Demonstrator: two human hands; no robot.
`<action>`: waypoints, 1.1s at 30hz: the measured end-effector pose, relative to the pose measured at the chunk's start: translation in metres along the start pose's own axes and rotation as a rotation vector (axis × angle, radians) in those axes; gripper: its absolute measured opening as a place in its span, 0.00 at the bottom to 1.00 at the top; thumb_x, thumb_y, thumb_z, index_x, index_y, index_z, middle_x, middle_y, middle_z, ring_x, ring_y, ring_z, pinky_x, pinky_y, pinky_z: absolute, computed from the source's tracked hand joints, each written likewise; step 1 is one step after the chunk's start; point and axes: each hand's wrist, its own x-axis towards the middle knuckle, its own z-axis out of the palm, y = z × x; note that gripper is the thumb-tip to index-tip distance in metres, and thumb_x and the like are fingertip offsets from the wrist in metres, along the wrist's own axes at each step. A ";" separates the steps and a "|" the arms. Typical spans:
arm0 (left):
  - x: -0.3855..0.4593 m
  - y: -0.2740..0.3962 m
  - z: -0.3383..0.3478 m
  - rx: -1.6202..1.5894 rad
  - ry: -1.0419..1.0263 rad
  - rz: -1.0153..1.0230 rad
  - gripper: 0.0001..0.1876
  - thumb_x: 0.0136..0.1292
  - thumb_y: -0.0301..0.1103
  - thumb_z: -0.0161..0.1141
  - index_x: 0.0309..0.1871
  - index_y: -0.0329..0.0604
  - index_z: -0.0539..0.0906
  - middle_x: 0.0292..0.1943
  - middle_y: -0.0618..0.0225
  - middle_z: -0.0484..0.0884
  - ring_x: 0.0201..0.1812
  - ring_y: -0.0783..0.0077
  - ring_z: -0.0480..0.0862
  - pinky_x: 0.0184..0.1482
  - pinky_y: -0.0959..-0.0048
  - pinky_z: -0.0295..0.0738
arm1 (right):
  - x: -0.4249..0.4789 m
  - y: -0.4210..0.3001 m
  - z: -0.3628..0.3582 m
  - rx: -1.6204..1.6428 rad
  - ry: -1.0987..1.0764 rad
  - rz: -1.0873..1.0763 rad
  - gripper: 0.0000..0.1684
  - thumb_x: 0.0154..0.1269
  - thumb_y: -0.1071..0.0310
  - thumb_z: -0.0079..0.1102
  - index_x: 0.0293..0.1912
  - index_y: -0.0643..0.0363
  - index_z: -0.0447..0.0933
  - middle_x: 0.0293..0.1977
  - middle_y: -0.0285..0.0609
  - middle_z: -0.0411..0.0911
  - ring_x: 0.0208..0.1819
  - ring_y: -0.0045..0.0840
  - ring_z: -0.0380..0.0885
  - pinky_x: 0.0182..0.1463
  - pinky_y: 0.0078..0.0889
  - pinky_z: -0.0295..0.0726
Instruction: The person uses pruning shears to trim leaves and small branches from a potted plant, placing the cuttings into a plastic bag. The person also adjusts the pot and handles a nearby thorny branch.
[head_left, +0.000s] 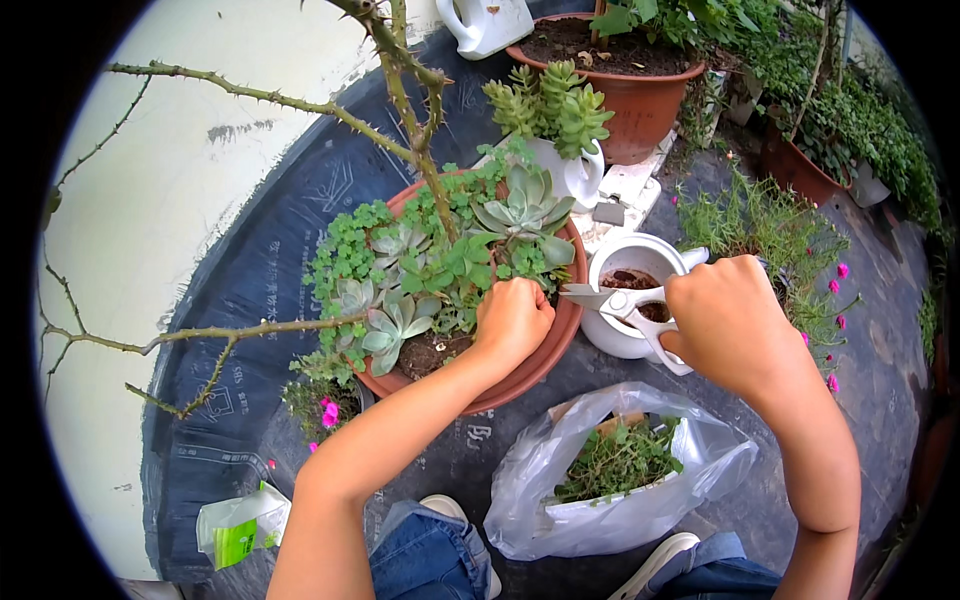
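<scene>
My right hand (724, 326) grips a pair of white-handled scissors (616, 304). Their blades point left, reaching over the rim of a round terracotta-coloured pot (551, 352). Curled into a fist, my left hand (514, 319) is at the pot's right inner side, among the plants; whether its fingers pinch a stem is hidden. Rosette succulents (397, 326) and clover-like greenery (346, 244) fill the pot around a thorny woody stem (435, 187). Beneath the scissors stands a white handled pot (619, 341) with brown soil inside.
A clear plastic bag (525, 487) of cut greenery (619, 461) lies before my feet. Thorny branches (255, 330) stretch left towards the white wall (202, 165). Behind are a jade-green succulent (570, 112) and a large pot (637, 105). Pink-flowered plants (757, 225) grow at right.
</scene>
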 end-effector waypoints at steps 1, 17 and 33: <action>0.000 -0.002 0.002 -0.015 0.003 -0.001 0.06 0.47 0.30 0.61 0.24 0.38 0.85 0.20 0.52 0.81 0.25 0.54 0.83 0.33 0.62 0.78 | 0.001 -0.001 0.000 -0.004 0.001 -0.012 0.05 0.48 0.66 0.63 0.26 0.55 0.82 0.21 0.43 0.80 0.27 0.33 0.82 0.33 0.32 0.77; -0.007 -0.014 0.003 -0.012 -0.015 0.232 0.03 0.53 0.25 0.58 0.26 0.34 0.78 0.24 0.47 0.80 0.30 0.46 0.81 0.35 0.56 0.76 | 0.037 -0.027 -0.004 -0.255 -0.054 -0.155 0.03 0.41 0.68 0.64 0.23 0.51 0.80 0.21 0.35 0.80 0.27 0.26 0.82 0.29 0.28 0.72; -0.006 -0.020 0.015 -0.196 0.014 0.211 0.02 0.53 0.23 0.56 0.27 0.33 0.77 0.26 0.47 0.80 0.33 0.45 0.81 0.37 0.54 0.76 | 0.097 -0.063 -0.027 -0.436 -0.501 -0.209 0.08 0.50 0.63 0.62 0.32 0.49 0.84 0.30 0.30 0.82 0.35 0.21 0.82 0.30 0.27 0.72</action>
